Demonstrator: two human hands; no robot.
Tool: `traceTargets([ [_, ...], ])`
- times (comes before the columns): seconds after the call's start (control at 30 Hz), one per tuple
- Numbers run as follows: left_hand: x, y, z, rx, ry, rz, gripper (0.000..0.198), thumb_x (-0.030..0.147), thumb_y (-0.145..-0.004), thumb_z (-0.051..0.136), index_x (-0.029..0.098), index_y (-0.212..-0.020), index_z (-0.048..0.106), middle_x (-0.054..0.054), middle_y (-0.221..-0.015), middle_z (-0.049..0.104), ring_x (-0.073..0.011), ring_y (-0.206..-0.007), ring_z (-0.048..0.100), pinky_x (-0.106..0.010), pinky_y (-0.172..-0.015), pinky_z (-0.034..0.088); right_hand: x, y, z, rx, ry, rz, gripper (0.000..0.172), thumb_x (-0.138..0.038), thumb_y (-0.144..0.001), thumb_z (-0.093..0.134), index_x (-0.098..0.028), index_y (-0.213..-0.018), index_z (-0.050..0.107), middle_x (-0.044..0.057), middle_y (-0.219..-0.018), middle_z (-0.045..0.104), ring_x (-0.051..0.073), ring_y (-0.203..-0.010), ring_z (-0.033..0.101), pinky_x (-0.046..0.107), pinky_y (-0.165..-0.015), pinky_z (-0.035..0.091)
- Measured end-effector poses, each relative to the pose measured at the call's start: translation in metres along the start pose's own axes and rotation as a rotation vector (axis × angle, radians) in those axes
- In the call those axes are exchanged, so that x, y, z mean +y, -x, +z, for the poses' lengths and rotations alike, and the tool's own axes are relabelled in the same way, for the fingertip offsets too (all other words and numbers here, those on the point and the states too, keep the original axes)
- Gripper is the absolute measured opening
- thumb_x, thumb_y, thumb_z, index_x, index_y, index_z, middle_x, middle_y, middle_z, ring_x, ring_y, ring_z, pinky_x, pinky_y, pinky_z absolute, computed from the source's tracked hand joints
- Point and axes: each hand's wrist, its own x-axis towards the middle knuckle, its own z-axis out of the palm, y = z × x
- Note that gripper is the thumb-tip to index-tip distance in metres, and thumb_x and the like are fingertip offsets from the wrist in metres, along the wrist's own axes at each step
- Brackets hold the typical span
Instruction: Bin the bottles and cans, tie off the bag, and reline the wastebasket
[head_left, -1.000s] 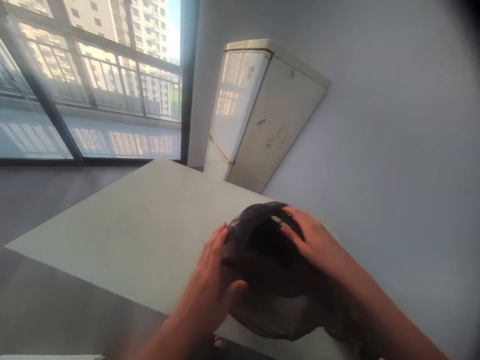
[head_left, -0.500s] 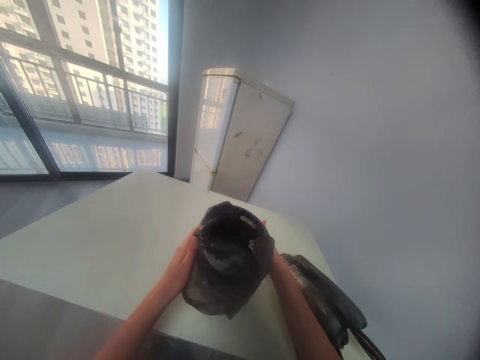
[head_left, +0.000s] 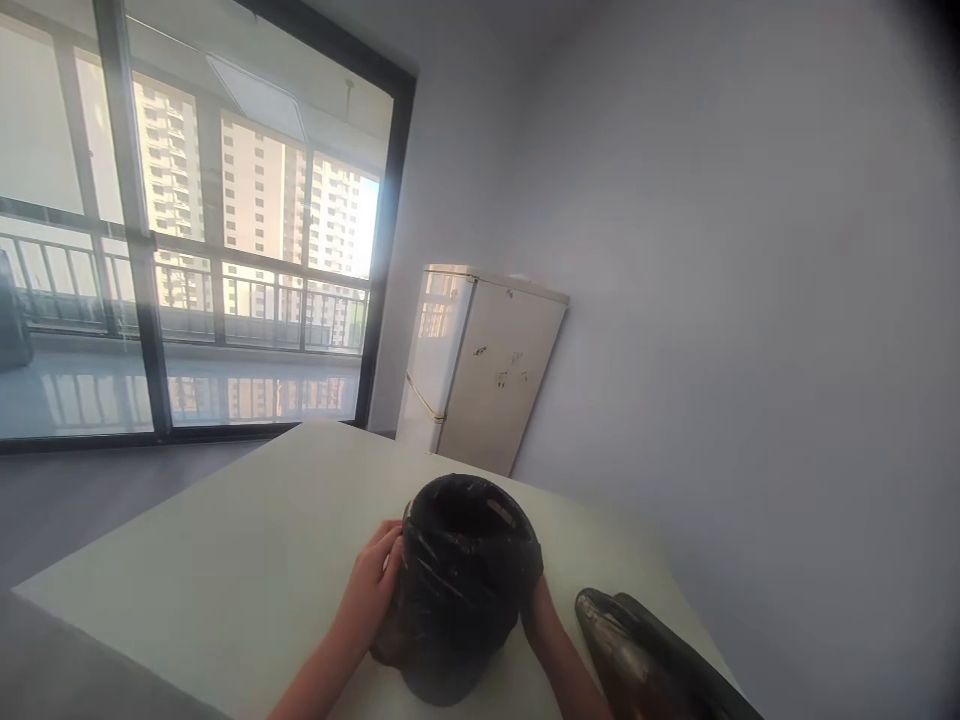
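Ideally, press evenly on the black bag (head_left: 461,595): left hand (head_left: 373,572) bends against its left side, right hand (head_left: 537,608), half hidden, touches its right, grips unclear.

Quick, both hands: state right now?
Left hand: against the left side of the black bag; grip unclear.
Right hand: at its right side, fingers hidden; grip cannot be told.

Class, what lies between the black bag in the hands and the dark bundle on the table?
In the head view, the right hand and forearm, with pale table showing beside the forearm.
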Motion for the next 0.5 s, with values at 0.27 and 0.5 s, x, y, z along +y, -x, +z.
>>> traceTargets([
  [0.27,-0.016,0.016,-0.008,0.077,0.034,0.087,0.079,0.076,-0.099,0.035,0.023,-0.157,0.047,-0.016,-0.157,0.052,-0.0363,-0.147,0.048,-0.058,-0.124,0.035,-0.003,0.066,-0.005,0.222,-0.379,-0.004,0.072,-0.071,-0.1,0.045,-0.034,-0.161,0.038,0.006,-0.17,0.037,0.031,-0.158,0.034,0.053,-0.128,0.033],
  [0.5,-0.036,0.026,0.013,-0.117,0.134,0.122,0.115,0.079,-0.079,0.069,0.021,-0.168,0.025,-0.022,-0.162,0.045,-0.0445,-0.15,0.043,-0.059,-0.125,0.035,0.027,0.099,0.027,0.078,-0.244,0.14,0.074,-0.068,-0.105,0.036,-0.025,-0.164,0.037,0.009,-0.166,0.044,0.026,-0.157,0.038,0.048,-0.13,0.03],
])
